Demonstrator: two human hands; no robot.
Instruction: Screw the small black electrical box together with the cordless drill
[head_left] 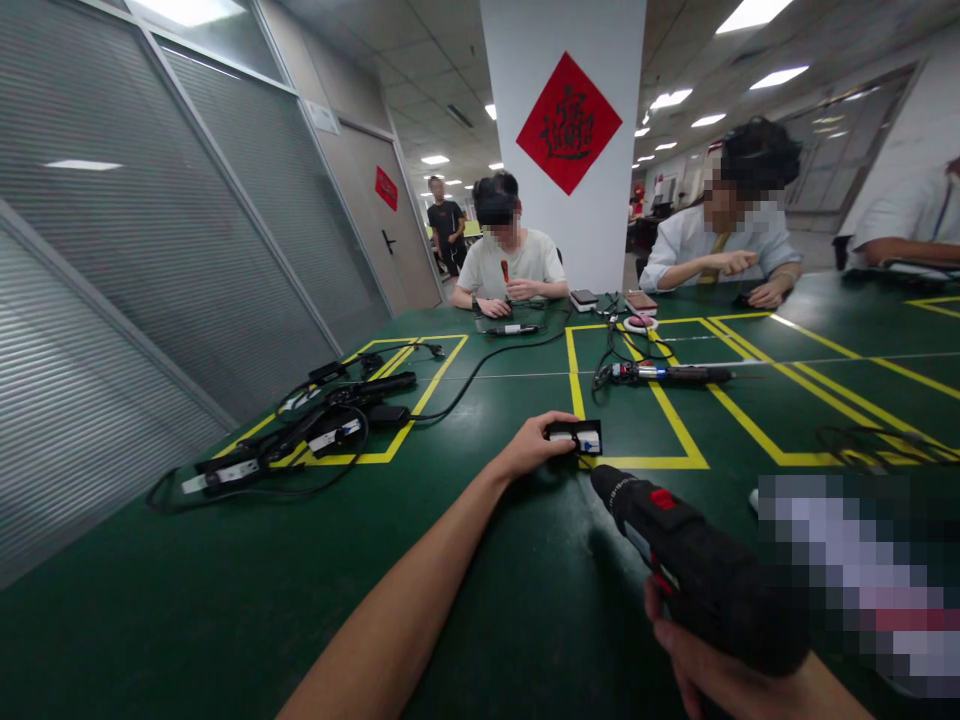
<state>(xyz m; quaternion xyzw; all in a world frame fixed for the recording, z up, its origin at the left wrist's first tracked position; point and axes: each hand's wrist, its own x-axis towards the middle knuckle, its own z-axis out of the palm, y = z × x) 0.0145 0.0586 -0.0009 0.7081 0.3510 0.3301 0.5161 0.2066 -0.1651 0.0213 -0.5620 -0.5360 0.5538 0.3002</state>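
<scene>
Nearest us looms a chunky black power drill with red accents (675,540), its handle wrapped by our right hand (697,655), its ribbed, tapering nose aimed away from us. We judge it the heavy piece, stiff and front-weighted, best held low around the handle, with a finger near the red trigger area (the hand hides part of it). Just beyond the nose, on the near edge of a yellow-taped outline (660,463), sits a small black rectangular block with a pale printed face (587,438); our left hand (534,447) closes on its left end, fingers over the top. We cannot tell whether the drill's tip touches it. The block looks light and rigid, probably smooth plastic and a little slippery, so we would pinch it by its short sides and spare the pale face. Under everything spreads a dark green tabletop with a soft sheen (225,600), smooth enough, we think, for small parts to slide. Farther off lies a slim rod-shaped tool with silver and blue sections (660,374), beside loops of thin cable; to our left, a heap of matte black tubular devices and cords (330,415) tangles across more yellow tape.
</scene>
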